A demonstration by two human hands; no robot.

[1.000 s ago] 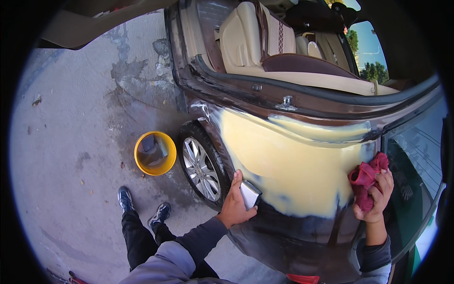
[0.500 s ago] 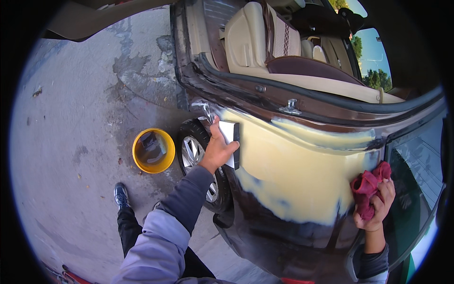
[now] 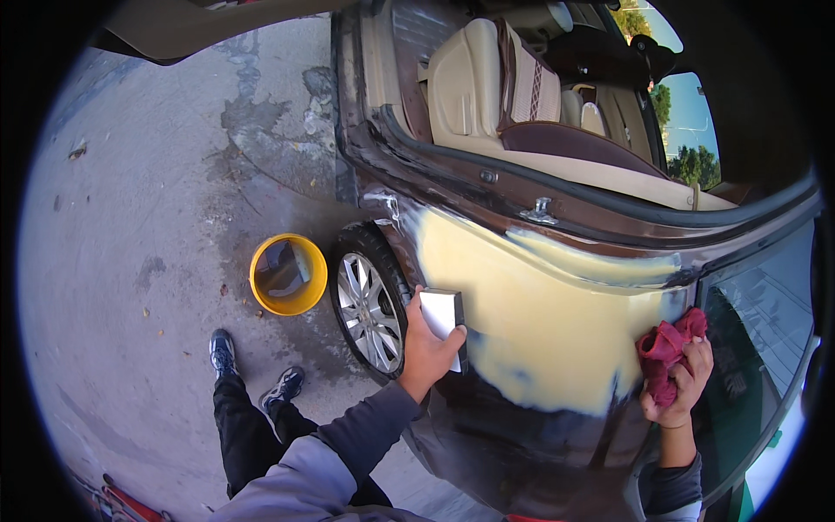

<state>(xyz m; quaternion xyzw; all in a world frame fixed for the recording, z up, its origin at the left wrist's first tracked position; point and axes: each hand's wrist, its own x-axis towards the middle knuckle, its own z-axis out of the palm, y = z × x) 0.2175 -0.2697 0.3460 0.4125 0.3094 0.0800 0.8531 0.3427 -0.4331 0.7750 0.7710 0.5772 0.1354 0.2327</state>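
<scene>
Downward, along the left edge of the cream patch [image 3: 539, 322], the left hand [image 3: 424, 352] had carried the block [image 3: 442, 324] since half a second before, while the right hand [image 3: 683, 383] had kept nearly the same place by the patch's right end. From my end of the feed, I saw the block in the left fingers, its pale face toward me and its dark side toward the car's panel [image 3: 513, 452]; it seemed to rest there, though I could not see the contact. I judged it light, stiff and not easily broken, its smooth face perhaps slick, so it was best held by opposite edges, much as the fingers and thumb had it. At the right, the other hand was curled round a bunched red cloth [image 3: 663, 341], which I took for soft and limp, best gathered in a fistful. Of the surroundings, I noted stained grey ground [image 3: 139, 217] at left, then a yellow bucket [image 3: 291, 307], then the wheel [image 3: 370, 311] just beside the block. Beyond it the panel curved away, the patch smooth-looking with blurry bluish edges on glossy brown. Above it I saw a beige seat [image 3: 470, 83]; dark glass [image 3: 735, 322] closed the right side.
</scene>
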